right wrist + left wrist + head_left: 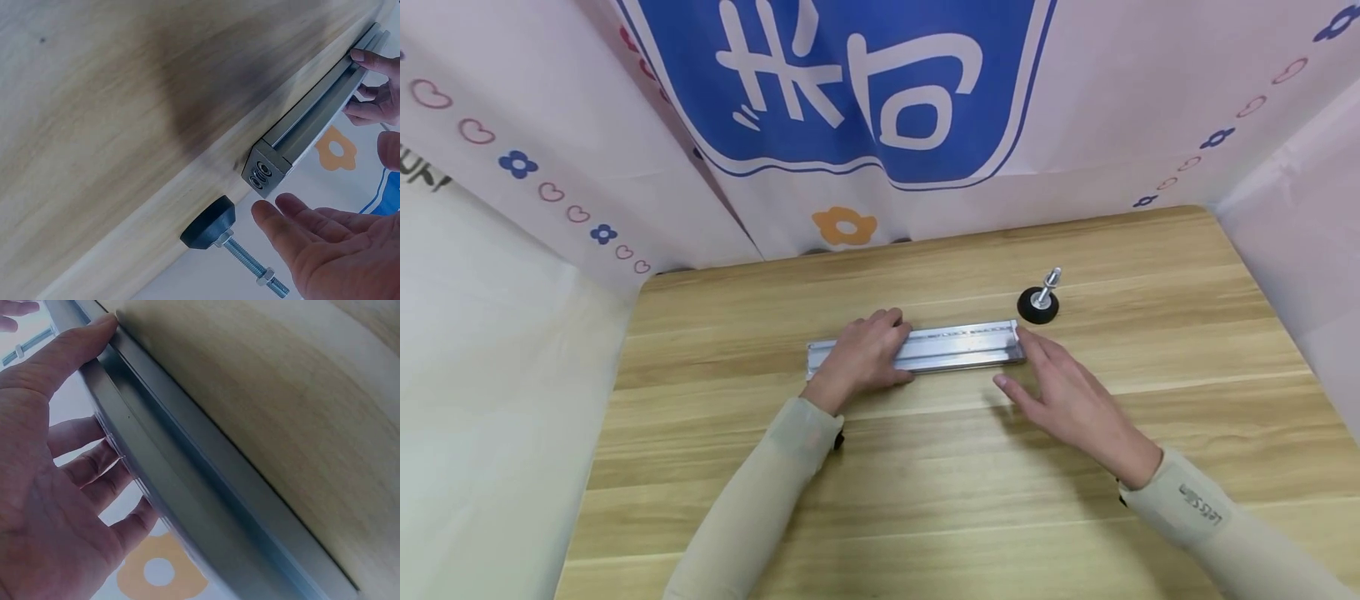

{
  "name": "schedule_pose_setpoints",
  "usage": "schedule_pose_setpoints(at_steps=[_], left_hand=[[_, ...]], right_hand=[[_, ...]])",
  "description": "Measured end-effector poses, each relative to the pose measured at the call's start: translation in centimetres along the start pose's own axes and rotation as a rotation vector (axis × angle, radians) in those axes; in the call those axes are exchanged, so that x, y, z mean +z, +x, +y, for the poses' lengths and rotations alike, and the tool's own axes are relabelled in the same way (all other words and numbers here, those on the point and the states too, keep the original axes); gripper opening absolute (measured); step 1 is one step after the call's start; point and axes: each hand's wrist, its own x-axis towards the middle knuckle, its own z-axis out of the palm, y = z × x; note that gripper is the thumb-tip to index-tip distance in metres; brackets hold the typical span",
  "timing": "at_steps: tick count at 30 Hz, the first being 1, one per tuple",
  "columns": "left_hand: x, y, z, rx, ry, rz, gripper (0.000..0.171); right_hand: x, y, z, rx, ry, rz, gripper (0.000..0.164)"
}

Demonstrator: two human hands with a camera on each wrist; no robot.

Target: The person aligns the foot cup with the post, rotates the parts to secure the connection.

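A silver aluminium profile with slots along its length lies on the wooden table. My left hand grips it left of its middle, thumb on the near side and fingers over the far side, as the left wrist view also shows. My right hand is at the profile's right end, fingers extended and holding nothing. In the right wrist view, the profile's end face shows two round holes, close to the right fingertips. A levelling foot with a black round base and a threaded stud with nuts stands beyond the right hand.
The wood-grain tabletop extends around the hands. A white printed curtain with a blue sign and an orange flower hangs along the table's far edge. White sheets stand at the left and right sides.
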Motion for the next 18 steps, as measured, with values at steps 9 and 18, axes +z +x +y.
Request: schedule_pose_setpoints(at_steps=[9, 18], left_hand=[[0.05, 0.16, 0.21, -0.002, -0.034, -0.001, 0.070], [0.19, 0.01, 0.06, -0.003, -0.049, 0.024, 0.069]], right_hand=[[0.33, -0.21, 0.23, 0.017, 0.004, 0.017, 0.077], [0.34, -0.14, 0.42, 0.065, 0.034, -0.017, 0.077]])
